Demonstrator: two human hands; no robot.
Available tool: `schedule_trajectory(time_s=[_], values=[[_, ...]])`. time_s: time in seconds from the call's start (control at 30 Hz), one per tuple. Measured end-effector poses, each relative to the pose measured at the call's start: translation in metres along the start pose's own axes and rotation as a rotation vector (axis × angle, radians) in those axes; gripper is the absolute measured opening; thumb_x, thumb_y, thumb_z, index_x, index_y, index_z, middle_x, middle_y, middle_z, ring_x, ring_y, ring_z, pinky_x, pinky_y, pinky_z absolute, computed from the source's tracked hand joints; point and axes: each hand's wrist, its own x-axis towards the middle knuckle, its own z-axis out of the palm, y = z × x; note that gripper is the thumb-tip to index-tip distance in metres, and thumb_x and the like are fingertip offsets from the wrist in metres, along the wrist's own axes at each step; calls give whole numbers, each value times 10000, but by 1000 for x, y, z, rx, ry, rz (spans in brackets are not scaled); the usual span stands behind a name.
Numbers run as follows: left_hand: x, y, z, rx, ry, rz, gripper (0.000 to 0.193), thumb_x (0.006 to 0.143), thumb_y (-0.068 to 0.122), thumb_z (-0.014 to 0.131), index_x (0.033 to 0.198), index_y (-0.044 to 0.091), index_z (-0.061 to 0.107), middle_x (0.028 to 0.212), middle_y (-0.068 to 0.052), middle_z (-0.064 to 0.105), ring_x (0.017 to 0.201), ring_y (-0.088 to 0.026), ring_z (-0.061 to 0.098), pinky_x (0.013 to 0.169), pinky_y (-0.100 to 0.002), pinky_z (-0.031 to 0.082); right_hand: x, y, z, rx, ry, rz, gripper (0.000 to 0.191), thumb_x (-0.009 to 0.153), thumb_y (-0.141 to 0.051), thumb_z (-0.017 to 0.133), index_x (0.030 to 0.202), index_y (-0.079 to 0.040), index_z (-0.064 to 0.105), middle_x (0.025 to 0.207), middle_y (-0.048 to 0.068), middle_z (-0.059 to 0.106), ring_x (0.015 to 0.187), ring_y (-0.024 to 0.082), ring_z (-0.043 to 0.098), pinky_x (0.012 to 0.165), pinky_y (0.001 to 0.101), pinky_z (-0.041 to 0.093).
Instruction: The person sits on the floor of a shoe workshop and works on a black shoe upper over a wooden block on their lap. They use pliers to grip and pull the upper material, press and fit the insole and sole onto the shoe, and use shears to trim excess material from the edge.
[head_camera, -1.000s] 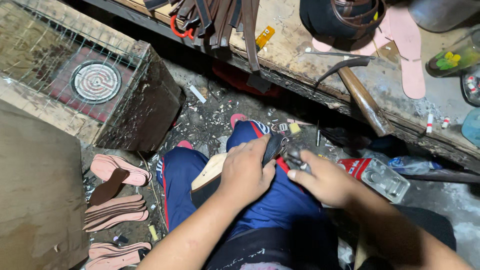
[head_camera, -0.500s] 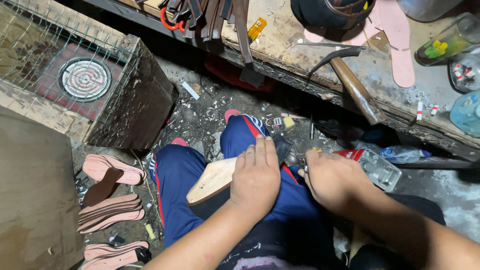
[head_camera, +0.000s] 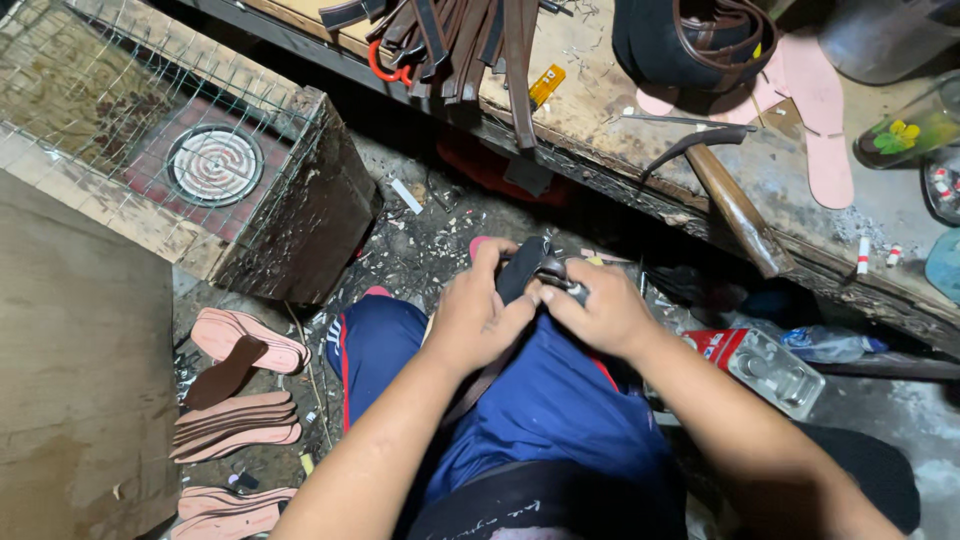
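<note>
Left hand (head_camera: 470, 315): closed around a dark shoe piece (head_camera: 522, 268), thumb and fingers gripping it over the knee
Right hand (head_camera: 598, 312): closed on a small metal tool (head_camera: 556, 272), pressing its head against the dark shoe piece
Shoe piece: held between both hands above the blue trousers (head_camera: 540, 400), just in front of the workbench edge; a tan strap (head_camera: 478, 385) hangs down from it under the left wrist
Progress: judging by the grip, the work on this piece looks to be under way, not finished; many parts lie unused, so most of the batch seems left to do
Soles on the floor: a pile of pink soles (head_camera: 240, 420) to the left of the leg, with one brown sole (head_camera: 222, 375) lying across the top pair
Workbench (head_camera: 600, 130): a bundle of dark straps (head_camera: 460, 40) hangs over the front edge; a hammer (head_camera: 725, 185) lies near the edge; two pink insoles (head_camera: 815, 110) rest further back
Dark bag (head_camera: 690, 40): sits on the bench; what is inside cannot be told
Clear plastic tray (head_camera: 775, 370): on the floor by the right forearm, looks empty
Plastic bottle (head_camera: 825, 345): lying on its side just behind the tray, contents cannot be told
Wire-covered box (head_camera: 190, 160): at upper left, a round coil plate (head_camera: 214, 165) set in it under the mesh
</note>
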Motion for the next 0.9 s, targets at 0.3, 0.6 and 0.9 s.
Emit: schedule_trajectory(time_s=[0.3,0.6,0.9], values=[[-7,-15,15,181,270,340,434,911,237,654,1282,32,563,1208,-215,692,1073,-413,674,903,-477,537,26,-13,-26,-82,-433,390,257,890,-231,646,899,25,668,792,207,724,736,350,714,692,449,589],[-23,-7,25,294,324,484,503,812,86,692,1277,-57,564,1269,-220,647,1075,-383,666,924,-432,535,7,-35,-25,-677,-409,257,184,864,-108,582,984,30,599,880,254,711,861,419,710,777,513,559],[-31,-3,37,465,381,487,527,846,107,691,1326,-66,556,1333,-223,627,1093,-346,650,928,-423,518,6,-51,-33,-763,-460,270,184,858,-112,579,973,30,605,871,247,718,849,398,726,768,488,579]])
